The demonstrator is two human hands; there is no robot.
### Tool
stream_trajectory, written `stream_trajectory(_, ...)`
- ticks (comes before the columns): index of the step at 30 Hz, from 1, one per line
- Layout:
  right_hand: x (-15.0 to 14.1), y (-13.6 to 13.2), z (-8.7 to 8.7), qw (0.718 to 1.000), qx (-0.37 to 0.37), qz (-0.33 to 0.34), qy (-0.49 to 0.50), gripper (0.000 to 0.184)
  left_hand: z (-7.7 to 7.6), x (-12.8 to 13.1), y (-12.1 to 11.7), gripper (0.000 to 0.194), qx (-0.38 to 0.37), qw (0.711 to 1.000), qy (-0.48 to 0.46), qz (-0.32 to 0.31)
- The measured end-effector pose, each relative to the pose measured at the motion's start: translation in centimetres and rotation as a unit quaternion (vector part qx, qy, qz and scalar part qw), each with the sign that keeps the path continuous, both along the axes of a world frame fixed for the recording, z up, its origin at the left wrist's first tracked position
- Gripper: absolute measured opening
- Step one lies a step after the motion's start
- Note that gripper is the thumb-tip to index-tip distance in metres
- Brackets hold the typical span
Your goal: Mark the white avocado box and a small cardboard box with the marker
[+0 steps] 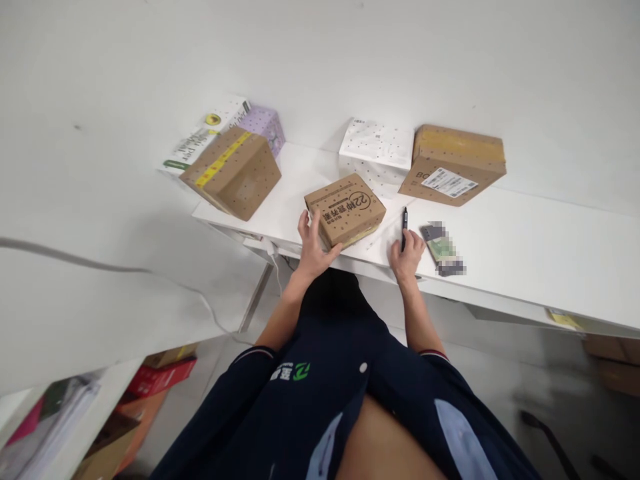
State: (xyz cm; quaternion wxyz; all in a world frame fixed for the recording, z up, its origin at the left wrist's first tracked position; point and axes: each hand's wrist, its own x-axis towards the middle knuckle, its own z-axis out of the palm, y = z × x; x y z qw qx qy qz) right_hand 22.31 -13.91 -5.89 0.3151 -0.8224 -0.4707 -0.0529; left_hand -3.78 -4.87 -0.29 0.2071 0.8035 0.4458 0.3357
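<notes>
A small brown cardboard box (353, 212) with dark printing lies on the white table, turned at an angle. My left hand (313, 248) grips its near left corner, the thumb along the front side and the fingers at the left side. To the right of that box, a black marker pen (405, 223) points away from me. My right hand (409, 255) has its fingers closed around the pen's near end, close to the table's front edge. Just right of this hand lies a partly blurred, phone-shaped flat object (443, 250).
On the white table (550, 247), a yellow-taped carton (237, 175), a purple box (264, 125) and a white-green box (200, 141) stand at left. A white dotted box (377, 148) and a labelled carton (455, 163) stand behind. A white cable (274, 257) hangs below the edge.
</notes>
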Motion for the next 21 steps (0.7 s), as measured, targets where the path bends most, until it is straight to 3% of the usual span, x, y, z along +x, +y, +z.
stream_trajectory(6, -1.4, 1.7, -0.2, 0.993, 0.034, 0.084, 0.071, 0.058, -4.1, 0.1, -0.9, 0.096, -0.112, 0.986, -0.117, -0.031)
stream_trajectory(9, -2.5, 3.3, -0.6, 0.974, 0.041, 0.162, 0.155, 0.063, -6.0, 0.1, -0.2, 0.101, -0.133, 0.971, -0.191, -0.051)
stream_trajectory(11, -3.0, 3.8, -1.0, 0.959, 0.055, 0.190, 0.204, 0.057, -6.9, 0.0, 0.4, 0.106, -0.149, 0.958, -0.236, -0.065)
stream_trajectory(16, -3.0, 3.4, -2.0, 0.952, 0.110, 0.169, 0.230, 0.025, -7.6, -0.4, 1.7, 0.105, -0.182, 0.951, -0.237, -0.080)
stream_trajectory(21, -3.0, 3.3, -1.9, 0.950, 0.120, 0.169, 0.232, 0.021, -7.3, -0.4, 2.1, 0.102, -0.181, 0.956, -0.219, -0.076)
